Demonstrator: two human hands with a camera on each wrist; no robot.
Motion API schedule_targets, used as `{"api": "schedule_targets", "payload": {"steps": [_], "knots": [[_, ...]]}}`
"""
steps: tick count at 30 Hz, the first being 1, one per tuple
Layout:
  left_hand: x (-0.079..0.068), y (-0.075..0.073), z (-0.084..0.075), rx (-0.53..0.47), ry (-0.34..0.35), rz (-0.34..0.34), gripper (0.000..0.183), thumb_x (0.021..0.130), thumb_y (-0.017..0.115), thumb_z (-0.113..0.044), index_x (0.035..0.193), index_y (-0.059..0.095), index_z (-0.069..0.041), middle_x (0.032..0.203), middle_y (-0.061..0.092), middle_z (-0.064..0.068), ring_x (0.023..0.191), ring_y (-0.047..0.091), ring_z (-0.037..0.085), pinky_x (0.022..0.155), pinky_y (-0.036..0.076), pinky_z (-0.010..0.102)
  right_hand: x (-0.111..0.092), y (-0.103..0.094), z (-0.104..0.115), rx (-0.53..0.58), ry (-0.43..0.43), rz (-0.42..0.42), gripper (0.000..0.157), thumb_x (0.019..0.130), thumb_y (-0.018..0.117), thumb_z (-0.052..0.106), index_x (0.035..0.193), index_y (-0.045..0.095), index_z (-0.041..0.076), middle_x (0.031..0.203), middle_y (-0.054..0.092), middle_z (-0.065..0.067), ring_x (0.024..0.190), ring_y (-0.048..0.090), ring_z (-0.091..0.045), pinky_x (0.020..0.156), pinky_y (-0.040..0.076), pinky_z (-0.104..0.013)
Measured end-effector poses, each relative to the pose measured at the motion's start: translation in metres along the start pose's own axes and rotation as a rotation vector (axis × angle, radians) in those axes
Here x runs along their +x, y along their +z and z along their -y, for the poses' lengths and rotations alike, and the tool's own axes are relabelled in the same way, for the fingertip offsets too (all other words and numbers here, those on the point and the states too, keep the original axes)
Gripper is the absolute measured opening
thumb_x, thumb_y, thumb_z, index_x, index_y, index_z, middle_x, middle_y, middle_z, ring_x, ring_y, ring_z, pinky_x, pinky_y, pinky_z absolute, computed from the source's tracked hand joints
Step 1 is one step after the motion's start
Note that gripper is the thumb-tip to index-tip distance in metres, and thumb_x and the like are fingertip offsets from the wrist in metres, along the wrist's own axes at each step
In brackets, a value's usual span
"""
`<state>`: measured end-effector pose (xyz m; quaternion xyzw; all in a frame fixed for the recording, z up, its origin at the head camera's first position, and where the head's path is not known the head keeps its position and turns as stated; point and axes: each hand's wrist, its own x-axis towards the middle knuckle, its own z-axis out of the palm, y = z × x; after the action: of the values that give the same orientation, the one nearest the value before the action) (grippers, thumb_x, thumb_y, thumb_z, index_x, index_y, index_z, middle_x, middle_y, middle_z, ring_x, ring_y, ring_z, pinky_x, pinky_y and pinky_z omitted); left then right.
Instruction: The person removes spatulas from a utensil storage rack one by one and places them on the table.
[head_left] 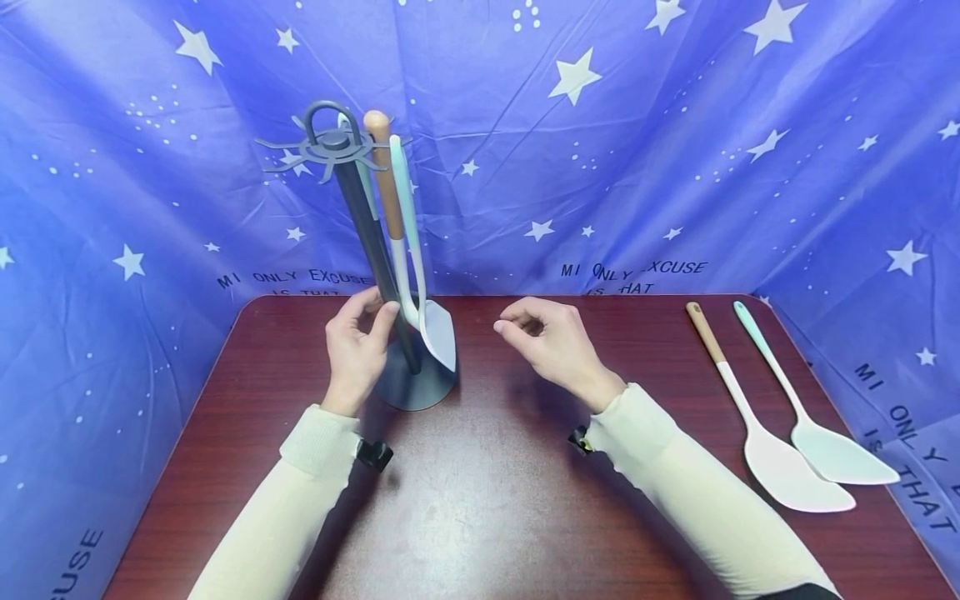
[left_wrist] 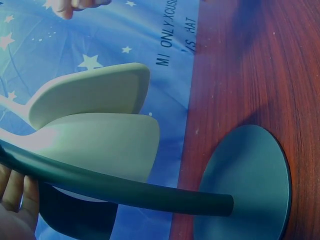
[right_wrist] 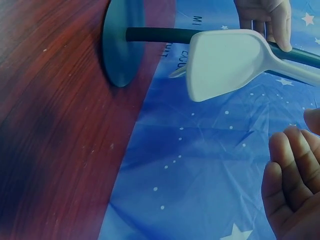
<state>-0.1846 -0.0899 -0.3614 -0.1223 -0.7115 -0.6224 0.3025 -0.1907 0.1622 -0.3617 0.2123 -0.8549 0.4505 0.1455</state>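
A dark grey utensil stand [head_left: 362, 225] rises from a round base on the table. My left hand [head_left: 352, 350] holds its pole at mid-height, thumb on the near side. From the hooked ring on top hang a wooden-handled utensil [head_left: 384, 183] and a mint-handled turner [head_left: 405, 196]; another mint handle shows partly behind the pole. Pale flat heads [left_wrist: 100, 140] and one dark head [left_wrist: 80, 215] appear beside the pole in the left wrist view. To the right of the stand my right hand [head_left: 555, 346] hovers with loosely bent fingers, holding nothing.
On the table's right side lie a wooden-handled white turner [head_left: 787, 471] and a mint-handled turner [head_left: 832, 450], their heads overlapping. The dark red table [head_left: 465, 517] backs onto a blue star-print cloth [head_left: 495, 125]. Several hooks on the ring [head_left: 292, 167] carry no utensil.
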Motion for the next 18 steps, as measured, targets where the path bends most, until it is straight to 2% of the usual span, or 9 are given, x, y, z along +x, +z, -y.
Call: {"api": "schedule_targets", "payload": {"steps": [18], "knots": [[0.000, 0.000, 0.002, -0.012, -0.005, 0.003, 0.019, 0.085, 0.065, 0.008, 0.102, 0.064, 0.015, 0.087, 0.066, 0.029, 0.072, 0.060, 0.006, 0.066, 0.049, 0.016, 0.013, 0.018, 0.021, 0.058, 0.004, 0.044, 0.011, 0.085, 0.071, 0.019, 0.093, 0.071, 0.012, 0.078, 0.067, 0.008, 0.067, 0.060, -0.007, 0.063, 0.052, -0.027]]}}
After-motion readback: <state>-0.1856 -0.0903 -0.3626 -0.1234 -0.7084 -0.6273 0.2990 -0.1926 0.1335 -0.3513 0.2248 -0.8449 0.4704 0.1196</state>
